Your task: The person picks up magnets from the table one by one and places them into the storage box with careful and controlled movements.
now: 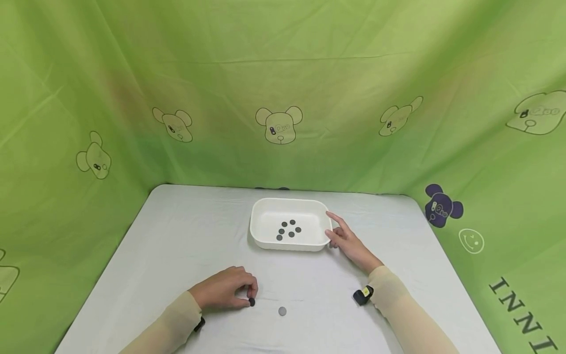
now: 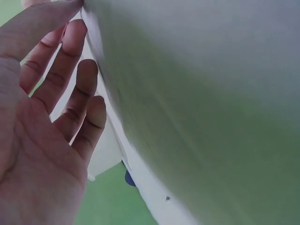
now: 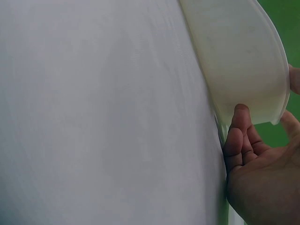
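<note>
At the near left of the table, my left hand (image 1: 227,289) pinches a small dark round disc (image 1: 252,302) between thumb and fingertips, low over the cloth. That disc is out of sight in the left wrist view, where the left hand (image 2: 51,117) shows its palm. A lone grey disc (image 1: 282,311) lies flat to its right. Farther back stands a white rectangular dish (image 1: 292,245) with several dark discs (image 1: 291,234) lying inside. My right hand (image 1: 347,242) grips the dish's right end, thumb and index finger at the rim, other fingers against the outer wall (image 3: 239,61).
A white cloth covers the table (image 1: 177,236). Green curtains (image 1: 278,162) with printed bear heads hang behind and along both sides. Black wrist cameras, one of them at the right sleeve (image 1: 363,295), sit on both forearms.
</note>
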### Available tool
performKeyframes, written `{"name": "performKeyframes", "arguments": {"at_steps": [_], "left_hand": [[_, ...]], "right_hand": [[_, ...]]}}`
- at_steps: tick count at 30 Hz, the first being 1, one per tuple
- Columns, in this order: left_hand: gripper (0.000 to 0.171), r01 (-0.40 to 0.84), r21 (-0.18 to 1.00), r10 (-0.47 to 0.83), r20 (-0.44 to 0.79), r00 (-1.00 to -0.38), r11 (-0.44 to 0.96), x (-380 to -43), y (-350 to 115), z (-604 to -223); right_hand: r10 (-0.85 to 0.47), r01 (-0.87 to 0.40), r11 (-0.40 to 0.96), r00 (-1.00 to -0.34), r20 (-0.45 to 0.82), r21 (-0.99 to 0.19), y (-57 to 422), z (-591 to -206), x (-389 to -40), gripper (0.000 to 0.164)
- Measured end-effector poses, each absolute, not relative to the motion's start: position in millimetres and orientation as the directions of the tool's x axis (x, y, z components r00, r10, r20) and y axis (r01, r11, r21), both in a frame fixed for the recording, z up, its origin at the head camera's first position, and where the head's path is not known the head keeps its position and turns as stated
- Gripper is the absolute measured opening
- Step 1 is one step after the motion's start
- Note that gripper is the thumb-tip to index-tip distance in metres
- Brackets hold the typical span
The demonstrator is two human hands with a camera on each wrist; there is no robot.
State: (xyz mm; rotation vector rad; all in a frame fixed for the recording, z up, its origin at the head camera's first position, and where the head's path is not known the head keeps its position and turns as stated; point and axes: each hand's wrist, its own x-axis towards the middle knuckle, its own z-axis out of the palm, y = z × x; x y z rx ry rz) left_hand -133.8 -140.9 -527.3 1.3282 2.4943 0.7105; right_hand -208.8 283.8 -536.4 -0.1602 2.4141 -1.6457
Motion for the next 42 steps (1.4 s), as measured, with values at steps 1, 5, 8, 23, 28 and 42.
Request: {"name": "performKeyframes", "arguments": {"at_steps": [1,5,8,23,28,42], "left_hand": [[0.028,0.721,0.509,0.828,0.030,-0.561,0.470,-134,-141,-527],[0.027,0.719,0.506,0.826,0.024,-0.564,0.476,-133,-140,-527],[0.026,0.706,0.509,0.819,0.006,-0.574,0.492,-133,-140,-528],[0.018,0.617,0.587,0.788,-0.061,-0.612,0.524,-129,-137,-521],[0.015,0.572,0.627,0.768,-0.068,-0.636,0.529,-132,-140,-523],[0.016,0.581,0.661,0.730,0.072,-0.680,0.475,-154,-142,-512]], "right_hand": [[-0.211,0.031,0.367,-0.971,-0.115,-0.930,284,-536,-208,0.071],[-0.216,0.028,0.363,-0.970,-0.113,-0.931,283,-536,-207,0.072],[-0.218,0.028,0.361,-0.969,-0.114,-0.932,283,-535,-207,0.072],[-0.216,0.027,0.372,-0.970,-0.114,-0.928,284,-535,-208,0.072],[-0.213,0.034,0.364,-0.970,-0.118,-0.931,284,-534,-207,0.071],[-0.215,0.016,0.355,-0.972,-0.098,-0.935,285,-540,-210,0.071]]}}
